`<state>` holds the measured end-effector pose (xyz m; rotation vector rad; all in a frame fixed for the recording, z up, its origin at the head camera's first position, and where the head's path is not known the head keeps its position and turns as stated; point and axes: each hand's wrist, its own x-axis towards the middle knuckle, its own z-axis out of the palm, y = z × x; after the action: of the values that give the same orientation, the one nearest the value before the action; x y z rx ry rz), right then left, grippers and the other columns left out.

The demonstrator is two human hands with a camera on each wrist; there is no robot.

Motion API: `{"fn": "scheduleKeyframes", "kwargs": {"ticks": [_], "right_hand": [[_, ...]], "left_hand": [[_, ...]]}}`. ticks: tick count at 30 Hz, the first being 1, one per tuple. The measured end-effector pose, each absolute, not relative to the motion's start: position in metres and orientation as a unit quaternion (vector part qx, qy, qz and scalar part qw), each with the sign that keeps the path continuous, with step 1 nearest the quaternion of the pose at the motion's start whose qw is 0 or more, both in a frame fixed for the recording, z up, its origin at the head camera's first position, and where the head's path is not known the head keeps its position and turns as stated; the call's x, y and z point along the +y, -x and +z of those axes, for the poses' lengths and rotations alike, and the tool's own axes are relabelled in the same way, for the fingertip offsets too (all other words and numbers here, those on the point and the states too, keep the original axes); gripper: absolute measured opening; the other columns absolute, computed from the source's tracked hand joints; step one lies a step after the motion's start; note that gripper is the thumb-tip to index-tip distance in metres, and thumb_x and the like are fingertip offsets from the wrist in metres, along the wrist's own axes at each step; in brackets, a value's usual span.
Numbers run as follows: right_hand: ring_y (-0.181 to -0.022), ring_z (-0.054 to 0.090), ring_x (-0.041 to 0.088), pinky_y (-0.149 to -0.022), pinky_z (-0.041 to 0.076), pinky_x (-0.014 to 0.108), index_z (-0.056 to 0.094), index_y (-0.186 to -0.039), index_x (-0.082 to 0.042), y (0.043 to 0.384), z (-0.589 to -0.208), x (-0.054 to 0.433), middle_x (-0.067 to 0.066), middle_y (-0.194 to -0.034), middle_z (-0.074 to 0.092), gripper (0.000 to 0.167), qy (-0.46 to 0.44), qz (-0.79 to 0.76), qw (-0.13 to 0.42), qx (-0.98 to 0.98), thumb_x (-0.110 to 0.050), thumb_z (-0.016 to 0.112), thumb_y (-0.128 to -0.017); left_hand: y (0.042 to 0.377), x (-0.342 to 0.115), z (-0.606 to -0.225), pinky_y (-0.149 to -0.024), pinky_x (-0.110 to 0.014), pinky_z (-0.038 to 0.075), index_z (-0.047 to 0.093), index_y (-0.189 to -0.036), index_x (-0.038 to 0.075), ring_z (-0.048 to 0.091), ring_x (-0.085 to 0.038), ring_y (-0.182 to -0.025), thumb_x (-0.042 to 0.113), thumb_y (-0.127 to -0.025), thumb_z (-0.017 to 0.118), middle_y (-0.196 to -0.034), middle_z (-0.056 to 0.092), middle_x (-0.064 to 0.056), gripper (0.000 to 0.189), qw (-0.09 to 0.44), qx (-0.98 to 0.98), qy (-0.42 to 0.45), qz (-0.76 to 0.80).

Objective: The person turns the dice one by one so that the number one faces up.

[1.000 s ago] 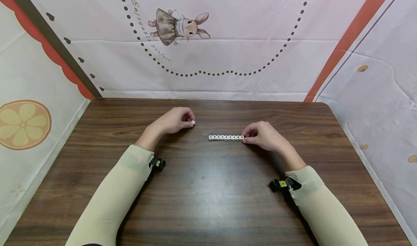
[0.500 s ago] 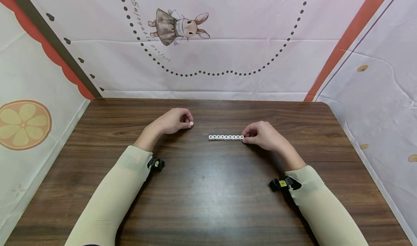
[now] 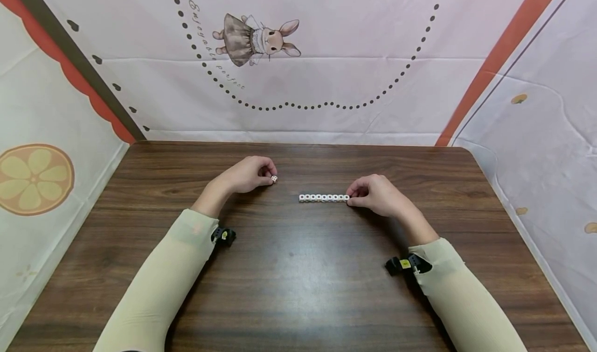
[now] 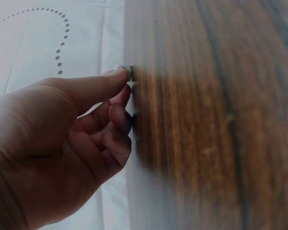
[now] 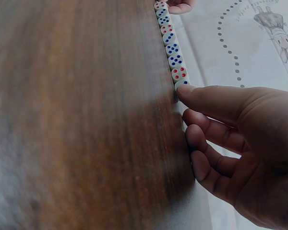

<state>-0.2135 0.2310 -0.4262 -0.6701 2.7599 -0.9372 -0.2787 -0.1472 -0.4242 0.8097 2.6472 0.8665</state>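
A small white die (image 3: 274,179) is pinched between thumb and fingertips of my left hand (image 3: 247,176), left of the row in the head view. In the left wrist view the thumb covers most of that die (image 4: 128,72), low by the table surface. Several white dice stand in a straight, tight row (image 3: 324,198) on the table, and the right wrist view shows red and blue pips on their sides. My right hand (image 3: 377,195) pinches the die (image 5: 182,86) at the row's right end, its thumb hiding part of it.
The brown wood-grain table (image 3: 298,284) runs back to a pale printed cloth (image 3: 354,77) with a rabbit picture. More printed cloth (image 3: 536,150) flanks it on both sides. Black wrist cameras sit at both sleeve cuffs.
My left hand with its die has drifted slightly left and down in the head view, and the die's visible face has turned a little. The right hand and the row stay in place.
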Motion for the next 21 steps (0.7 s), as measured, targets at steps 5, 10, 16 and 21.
{"fn": "scheduleKeyframes", "kwargs": {"ticks": [5, 10, 16, 21], "right_hand": [[-0.079, 0.064, 0.014, -0.074, 0.050, 0.037, 0.080, -0.097, -0.013, 0.214, -0.427, 0.231, -0.006, -0.085, 0.073, 0.008, 0.223, -0.314, 0.077, 0.920, -0.016, 0.086, -0.092], [-0.079, 0.064, 0.014, -0.075, 0.051, 0.037, 0.080, -0.097, -0.013, 0.213, -0.427, 0.232, -0.006, -0.085, 0.073, 0.008, 0.221, -0.313, 0.077, 0.920, -0.015, 0.086, -0.092], [-0.078, 0.064, 0.014, -0.075, 0.050, 0.037, 0.080, -0.096, -0.012, 0.212, -0.427, 0.231, -0.006, -0.085, 0.073, 0.008, 0.222, -0.313, 0.074, 0.920, -0.015, 0.086, -0.092], [-0.077, 0.063, 0.013, -0.074, 0.050, 0.036, 0.080, -0.096, -0.013, 0.213, -0.426, 0.230, -0.007, -0.083, 0.072, 0.008, 0.225, -0.312, 0.072, 0.920, -0.014, 0.086, -0.091]], "left_hand": [[0.278, -0.146, -0.423, -0.086, -0.039, 0.047, 0.071, -0.113, 0.006, 0.059, -0.020, -0.091, 0.007, -0.098, 0.077, -0.097, 0.065, -0.004, 0.016, 0.123, 0.906, -0.274, 0.299], [0.277, -0.143, -0.424, -0.082, -0.038, 0.048, 0.067, -0.111, 0.006, 0.059, -0.021, -0.086, 0.025, -0.094, 0.084, -0.095, 0.064, -0.005, 0.030, 0.114, 0.919, -0.243, 0.288], [0.276, -0.135, -0.423, -0.078, -0.037, 0.048, 0.067, -0.100, 0.007, 0.059, -0.020, -0.081, 0.036, -0.092, 0.085, -0.088, 0.065, -0.004, 0.036, 0.087, 0.939, -0.218, 0.253], [0.276, -0.131, -0.423, -0.079, -0.037, 0.048, 0.068, -0.094, 0.007, 0.059, -0.020, -0.080, 0.031, -0.091, 0.085, -0.083, 0.064, -0.003, 0.030, 0.076, 0.942, -0.228, 0.234]]}}
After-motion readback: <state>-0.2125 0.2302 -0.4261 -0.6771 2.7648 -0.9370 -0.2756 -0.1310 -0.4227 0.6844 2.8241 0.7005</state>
